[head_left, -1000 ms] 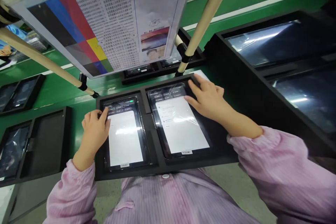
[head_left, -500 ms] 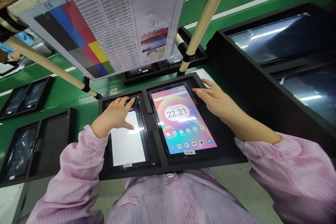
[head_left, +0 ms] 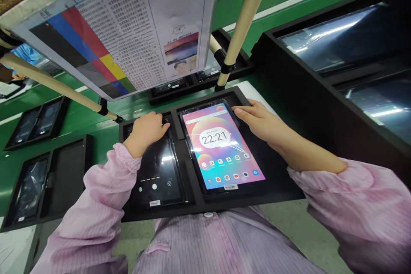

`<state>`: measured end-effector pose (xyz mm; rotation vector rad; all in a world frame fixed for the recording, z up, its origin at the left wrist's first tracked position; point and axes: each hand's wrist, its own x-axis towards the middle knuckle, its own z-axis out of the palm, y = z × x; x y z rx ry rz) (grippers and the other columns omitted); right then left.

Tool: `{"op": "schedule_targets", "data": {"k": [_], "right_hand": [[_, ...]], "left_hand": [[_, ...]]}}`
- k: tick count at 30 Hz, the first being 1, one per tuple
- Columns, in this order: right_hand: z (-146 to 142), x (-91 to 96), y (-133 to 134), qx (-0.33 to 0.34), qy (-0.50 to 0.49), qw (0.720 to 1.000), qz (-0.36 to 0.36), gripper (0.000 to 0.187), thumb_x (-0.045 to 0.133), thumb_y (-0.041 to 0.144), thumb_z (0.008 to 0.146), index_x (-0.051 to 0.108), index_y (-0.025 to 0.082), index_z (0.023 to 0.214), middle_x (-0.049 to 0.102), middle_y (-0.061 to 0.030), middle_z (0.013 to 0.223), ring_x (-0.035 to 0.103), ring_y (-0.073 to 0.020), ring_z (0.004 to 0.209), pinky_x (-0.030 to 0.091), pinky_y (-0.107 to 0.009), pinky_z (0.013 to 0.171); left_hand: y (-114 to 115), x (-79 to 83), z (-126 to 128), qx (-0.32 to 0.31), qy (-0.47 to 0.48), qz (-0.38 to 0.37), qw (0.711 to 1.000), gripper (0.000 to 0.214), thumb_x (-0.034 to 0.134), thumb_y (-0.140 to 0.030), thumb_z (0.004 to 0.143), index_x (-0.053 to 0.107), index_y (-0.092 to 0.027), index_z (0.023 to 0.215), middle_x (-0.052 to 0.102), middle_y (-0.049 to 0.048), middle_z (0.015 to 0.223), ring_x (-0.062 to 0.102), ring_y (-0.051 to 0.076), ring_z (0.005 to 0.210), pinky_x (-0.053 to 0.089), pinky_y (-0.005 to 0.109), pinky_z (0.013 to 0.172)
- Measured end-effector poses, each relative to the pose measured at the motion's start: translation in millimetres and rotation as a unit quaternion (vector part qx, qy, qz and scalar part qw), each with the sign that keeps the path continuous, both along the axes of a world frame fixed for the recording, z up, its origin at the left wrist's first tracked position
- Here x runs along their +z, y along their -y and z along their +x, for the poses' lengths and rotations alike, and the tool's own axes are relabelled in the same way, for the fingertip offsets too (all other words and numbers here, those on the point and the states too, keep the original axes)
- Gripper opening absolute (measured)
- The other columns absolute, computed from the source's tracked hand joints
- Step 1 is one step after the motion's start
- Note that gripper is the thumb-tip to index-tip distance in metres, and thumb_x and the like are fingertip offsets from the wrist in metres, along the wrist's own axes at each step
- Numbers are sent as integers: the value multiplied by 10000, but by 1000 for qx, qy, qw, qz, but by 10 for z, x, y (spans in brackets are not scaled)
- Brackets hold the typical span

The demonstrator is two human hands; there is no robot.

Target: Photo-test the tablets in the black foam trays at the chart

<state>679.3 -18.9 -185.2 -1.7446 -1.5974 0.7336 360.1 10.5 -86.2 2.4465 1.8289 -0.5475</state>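
Note:
A black two-slot tray point(head_left: 198, 195) in front of me carries two tablets. The left tablet point(head_left: 154, 171) now has a dark screen with a camera-style row of buttons near its lower end. Over its upper end lies my left hand point(head_left: 146, 130), fingers curled down out of sight and thumb pointing right; what they hold, if anything, is hidden. The right tablet point(head_left: 221, 150) glows with a home screen reading 22:21. Beside its upper right edge, my right hand point(head_left: 260, 122) has its fingers loosely bent, thumb and index fingertips close to the tablet.
A printed colour-and-text board point(head_left: 128, 30) on tan poles point(head_left: 247, 21) overhangs the tray. A tall stack of black trays point(head_left: 308, 94) with tablets stands at right. More trays point(head_left: 64, 175) lie on the green bench point(head_left: 105, 137) at left and behind the board.
My left hand has drawn up toward the top of the left tablet and its fingers have curled. That screen went from white to dark with buttons. The right hand's fingers came closer together.

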Motion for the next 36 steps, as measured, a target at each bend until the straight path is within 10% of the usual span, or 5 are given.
{"op": "schedule_targets", "data": {"k": [36], "right_hand": [[-21,-52,-42,-45,-43,998,-27,529,434,683,936,732,283,1112,528,-95,1426,577,-331,1276,479,-462,1096]], "left_hand": [[-63,11,283,8,-57,-23,998,365,547,-346,884,715,-116,1112,701,212,1086,690,355,998,547,406,769]]}}
